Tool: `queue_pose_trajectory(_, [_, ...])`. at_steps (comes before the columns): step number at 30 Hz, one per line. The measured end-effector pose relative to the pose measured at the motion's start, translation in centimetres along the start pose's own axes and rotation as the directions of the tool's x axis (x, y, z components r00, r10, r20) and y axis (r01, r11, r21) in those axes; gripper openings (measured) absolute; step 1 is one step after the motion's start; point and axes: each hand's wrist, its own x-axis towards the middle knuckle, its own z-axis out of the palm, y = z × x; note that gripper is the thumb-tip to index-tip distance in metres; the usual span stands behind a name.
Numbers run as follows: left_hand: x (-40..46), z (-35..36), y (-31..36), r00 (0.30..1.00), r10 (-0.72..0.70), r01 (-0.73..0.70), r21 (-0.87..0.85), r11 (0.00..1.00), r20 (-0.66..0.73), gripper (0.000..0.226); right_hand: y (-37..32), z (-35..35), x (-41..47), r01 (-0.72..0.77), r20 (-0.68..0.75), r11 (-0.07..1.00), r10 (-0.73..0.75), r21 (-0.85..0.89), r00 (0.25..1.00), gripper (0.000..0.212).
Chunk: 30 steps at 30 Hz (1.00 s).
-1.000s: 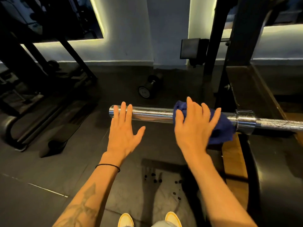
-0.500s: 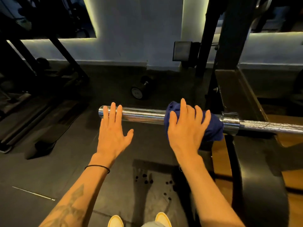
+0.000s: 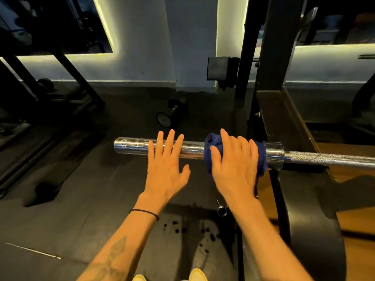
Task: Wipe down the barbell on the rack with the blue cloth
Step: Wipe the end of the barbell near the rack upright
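our right hand (image 3: 235,169) presses the blue cloth (image 3: 213,142) on the barbell (image 3: 190,152), fingers bent a little over it, at about 3 o'clock from our left hand (image 3: 165,169). our left hand lies flat and open on the shiny end, holding nothing. we should keep the bar steady, wrap the cloth all round, and rub slowly toward 9 o'clock.

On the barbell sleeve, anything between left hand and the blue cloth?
No. Head view shows only bare chrome sleeve between the left hand, fingers flat on it, and the blue cloth under the right hand.
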Motion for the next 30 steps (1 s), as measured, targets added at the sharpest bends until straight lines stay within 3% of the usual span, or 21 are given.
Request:
queue_pose_trajectory(2, [-0.3, 0.1, -0.3, 1.000, -0.002, 0.002, -0.013, 1.000, 0.003, 0.088, -3.6, 1.2, 0.2, -0.041, 0.010, 0.999, 0.041, -0.012, 0.999, 0.051])
queue_pose_trajectory(3, [-0.3, 0.1, -0.4, 1.000, 0.005, -0.005, -0.028, 1.000, 0.007, 0.085, -5.1, 2.0, 0.1, 0.006, 0.046, 1.000, -0.006, -0.010, 0.999, 0.051])
queue_pose_trajectory(6, [0.0, -0.3, -0.4, 0.999, -0.001, 0.003, -0.069, 0.998, 0.042, 0.081, -5.2, 2.4, 0.7, 0.279, 0.124, 0.960, -0.276, -0.008, 0.953, 0.055])
queue_pose_trajectory(8, [0.2, -0.6, -0.2, 0.998, -0.005, 0.009, -0.069, 0.998, 0.062, 0.084, -2.6, 1.4, 1.4, 0.380, 0.184, 0.925, -0.376, 0.014, 0.908, 0.056])
queue_pose_trajectory(9, [0.3, -0.7, -0.2, 0.998, -0.002, 0.006, -0.062, 0.998, 0.064, 0.086, -1.0, 0.9, 1.5, 0.372, 0.176, 0.928, -0.369, 0.020, 0.912, 0.055])
queue_pose_trajectory(11, [0.3, -0.6, 0.0, 0.998, -0.005, 0.007, -0.043, 0.999, 0.055, 0.090, 1.2, 0.2, 1.3, 0.215, 0.099, 0.977, -0.214, 0.000, 0.972, 0.053])
queue_pose_trajectory(13, [0.2, -0.3, 0.2, 0.999, -0.021, 0.021, -0.016, 1.000, 0.034, 0.093, 0.4, 0.5, 0.6, 0.016, 0.015, 0.999, -0.016, -0.047, 1.000, 0.053])
queue_pose_trajectory(15, [-0.1, 0.1, 0.3, 0.999, -0.035, 0.035, 0.006, 0.999, 0.020, 0.096, -2.5, 1.7, 0.2, -0.084, -0.020, 0.996, 0.083, -0.028, 0.996, 0.053])
queue_pose_trajectory(16, [-0.2, 0.2, 0.4, 0.999, -0.036, 0.036, 0.001, 0.999, 0.017, 0.096, -3.9, 2.1, 0.1, -0.057, 0.007, 0.998, 0.057, -0.011, 0.998, 0.053])
queue_pose_trajectory(18, [-0.3, 0.1, 0.3, 1.000, -0.027, 0.027, -0.019, 0.999, 0.015, 0.092, -4.8, 2.4, -0.2, 0.136, 0.080, 0.991, -0.135, 0.003, 0.988, 0.054])
queue_pose_trajectory(21, [-0.2, -0.3, 0.2, 0.999, -0.026, 0.027, -0.021, 0.999, 0.042, 0.091, -1.1, 1.2, 0.8, 0.412, 0.161, 0.911, -0.405, -0.010, 0.900, 0.056])
queue_pose_trajectory(24, [0.0, -0.4, 0.5, 0.998, -0.018, 0.018, 0.009, 1.000, 0.060, 0.095, 2.8, -0.2, 1.0, 0.271, 0.090, 0.963, -0.270, 0.004, 0.959, 0.055])
queue_pose_trajectory(28, [-0.1, 0.0, 0.6, 0.998, -0.043, 0.041, 0.040, 0.998, 0.045, 0.098, -0.8, 1.1, 0.4, -0.023, 0.014, 0.998, 0.024, -0.052, 1.000, 0.053])
queue_pose_trajectory(30, [-0.2, 0.2, 0.5, 0.998, -0.041, 0.041, 0.016, 0.999, 0.036, 0.097, -3.6, 1.7, 0.8, 0.009, 0.066, 1.000, -0.007, -0.026, 0.998, 0.055])
